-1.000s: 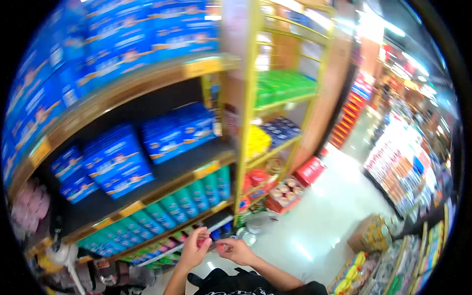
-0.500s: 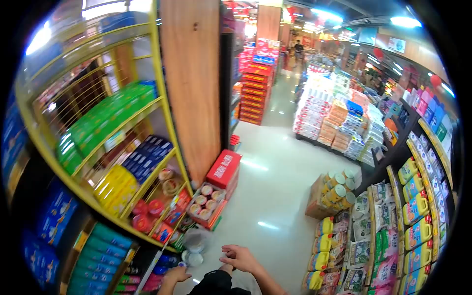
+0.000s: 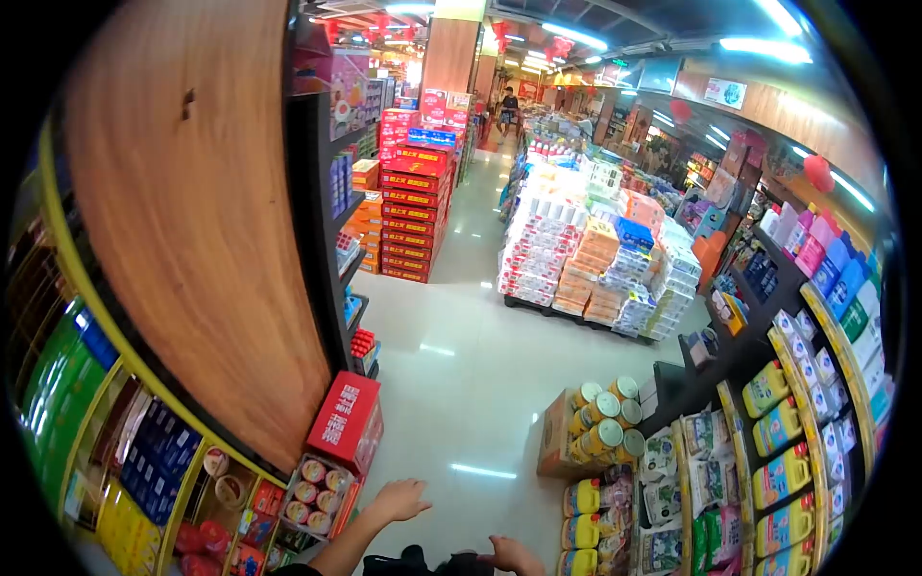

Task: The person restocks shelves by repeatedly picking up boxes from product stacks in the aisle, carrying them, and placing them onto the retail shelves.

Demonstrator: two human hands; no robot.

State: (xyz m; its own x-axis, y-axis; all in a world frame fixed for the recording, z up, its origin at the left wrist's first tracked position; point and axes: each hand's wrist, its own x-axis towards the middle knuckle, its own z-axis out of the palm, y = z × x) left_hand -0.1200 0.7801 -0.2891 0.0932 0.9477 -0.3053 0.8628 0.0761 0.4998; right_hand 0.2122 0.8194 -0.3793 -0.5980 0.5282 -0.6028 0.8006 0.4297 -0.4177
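Note:
My left hand (image 3: 400, 499) reaches forward over the tiled floor with its fingers stretched out, holding nothing. Nearest to it, on its left, is an open box of round tubs (image 3: 317, 494) with pale lids. A red carton (image 3: 348, 420) with white lettering stands just behind that box. My right hand (image 3: 514, 555) is low at the bottom edge, partly cut off by the frame; its visible fingers are apart and nothing shows in them. Yellow-handled jugs (image 3: 581, 531) stand to the right of that hand, apart from it.
A wooden pillar (image 3: 197, 221) and a yellow-framed shelf (image 3: 101, 355) line the left. Ahead, red boxes (image 3: 408, 226) are stacked beside a pallet of tissue packs (image 3: 547, 254). On the right, a carton of yellow cans (image 3: 597, 437) adjoins stocked shelves. A person (image 3: 508, 108) is far down the aisle.
My view has swung right and moved forward, so the yellow shelf slides out to the left. My left hand has come up and forward; my right hand has dropped lower.

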